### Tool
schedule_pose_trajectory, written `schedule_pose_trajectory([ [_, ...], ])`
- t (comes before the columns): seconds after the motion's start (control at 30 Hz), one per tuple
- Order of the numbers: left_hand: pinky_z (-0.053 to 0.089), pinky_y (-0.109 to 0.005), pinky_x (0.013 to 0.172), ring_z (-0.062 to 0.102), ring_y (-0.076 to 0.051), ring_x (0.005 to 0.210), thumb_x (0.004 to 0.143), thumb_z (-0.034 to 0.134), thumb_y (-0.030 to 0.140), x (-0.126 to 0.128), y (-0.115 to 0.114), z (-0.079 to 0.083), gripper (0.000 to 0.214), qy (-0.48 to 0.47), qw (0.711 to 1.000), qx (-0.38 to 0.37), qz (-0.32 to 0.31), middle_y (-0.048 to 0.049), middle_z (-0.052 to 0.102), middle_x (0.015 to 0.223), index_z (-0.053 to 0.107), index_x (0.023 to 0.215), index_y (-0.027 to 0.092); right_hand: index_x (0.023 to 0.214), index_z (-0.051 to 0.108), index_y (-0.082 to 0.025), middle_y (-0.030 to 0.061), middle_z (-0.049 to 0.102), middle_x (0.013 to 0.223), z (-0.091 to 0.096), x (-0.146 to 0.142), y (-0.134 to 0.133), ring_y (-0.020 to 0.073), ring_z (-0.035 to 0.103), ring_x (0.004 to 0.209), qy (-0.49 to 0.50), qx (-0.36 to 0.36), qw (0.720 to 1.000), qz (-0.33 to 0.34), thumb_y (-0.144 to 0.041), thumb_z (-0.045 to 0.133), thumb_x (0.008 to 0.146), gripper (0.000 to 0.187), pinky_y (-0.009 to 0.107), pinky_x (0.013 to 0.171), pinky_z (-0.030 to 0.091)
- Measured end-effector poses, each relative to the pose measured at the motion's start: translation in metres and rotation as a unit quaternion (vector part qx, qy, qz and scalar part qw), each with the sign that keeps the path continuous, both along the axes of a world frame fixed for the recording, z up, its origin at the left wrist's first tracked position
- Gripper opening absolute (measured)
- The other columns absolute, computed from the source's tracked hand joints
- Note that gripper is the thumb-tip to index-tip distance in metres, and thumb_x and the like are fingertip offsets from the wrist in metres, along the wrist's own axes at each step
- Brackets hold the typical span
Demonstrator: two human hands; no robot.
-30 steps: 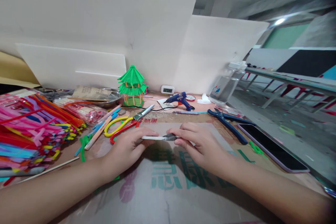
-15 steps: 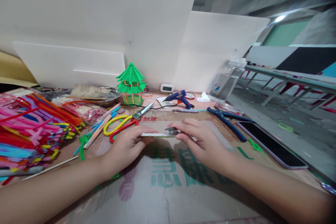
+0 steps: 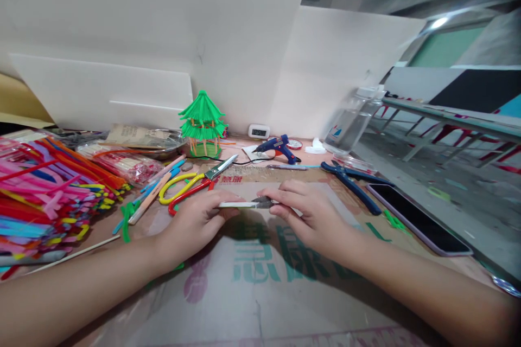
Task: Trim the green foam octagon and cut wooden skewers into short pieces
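Observation:
My left hand (image 3: 203, 214) is closed, pinching a thin pale flat stick (image 3: 238, 205) held level above the cardboard. Facing it, my right hand (image 3: 303, 211) is closed on a small dark metal piece (image 3: 264, 202) with a narrow tip. That tip touches or overlaps the right part of the stick; which of the two, I cannot tell. Most of the metal piece is hidden by my fingers, so its kind does not show. Scissors (image 3: 193, 184) with yellow and red handles lie just beyond my left hand. Blue-handled pliers (image 3: 354, 187) rest beyond my right hand.
A green-roofed model pavilion (image 3: 202, 124) stands at the back, near a blue glue gun (image 3: 279, 147) and small digital clock (image 3: 259, 131). Colourful pipe cleaners (image 3: 49, 195) crowd the left. A phone (image 3: 419, 219) lies right, below a water bottle (image 3: 352, 122). Printed cardboard (image 3: 228, 303) covers the front.
The dark metal piece has tilted flatter and shifted slightly left against the stick. Both hands stay nearly in place. The whole view has shifted a little.

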State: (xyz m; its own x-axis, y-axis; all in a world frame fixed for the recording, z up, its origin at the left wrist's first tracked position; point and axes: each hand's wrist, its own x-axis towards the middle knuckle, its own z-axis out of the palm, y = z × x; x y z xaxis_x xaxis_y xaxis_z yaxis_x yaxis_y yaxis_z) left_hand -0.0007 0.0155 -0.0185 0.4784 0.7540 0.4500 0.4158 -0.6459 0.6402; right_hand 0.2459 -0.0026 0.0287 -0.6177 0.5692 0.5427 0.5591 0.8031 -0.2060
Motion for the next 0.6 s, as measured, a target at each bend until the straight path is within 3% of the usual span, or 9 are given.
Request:
schedule_pose_trajectory([
  [0.6, 0.052, -0.029, 0.085, 0.066, -0.017, 0.094, 0.088, 0.050, 0.015, 0.0027, -0.0023, 0.0014, 0.023, -0.005, 1.000, 0.022, -0.007, -0.0031, 0.071, 0.101, 0.067, 0.104, 0.021, 0.114, 0.063, -0.014, 0.0042, 0.058, 0.080, -0.0023, -0.0001, -0.0036, 0.0150, 0.051, 0.074, 0.000, -0.009, 1.000, -0.001, -0.020, 0.049, 0.095, 0.025, 0.027, 0.067, 0.040],
])
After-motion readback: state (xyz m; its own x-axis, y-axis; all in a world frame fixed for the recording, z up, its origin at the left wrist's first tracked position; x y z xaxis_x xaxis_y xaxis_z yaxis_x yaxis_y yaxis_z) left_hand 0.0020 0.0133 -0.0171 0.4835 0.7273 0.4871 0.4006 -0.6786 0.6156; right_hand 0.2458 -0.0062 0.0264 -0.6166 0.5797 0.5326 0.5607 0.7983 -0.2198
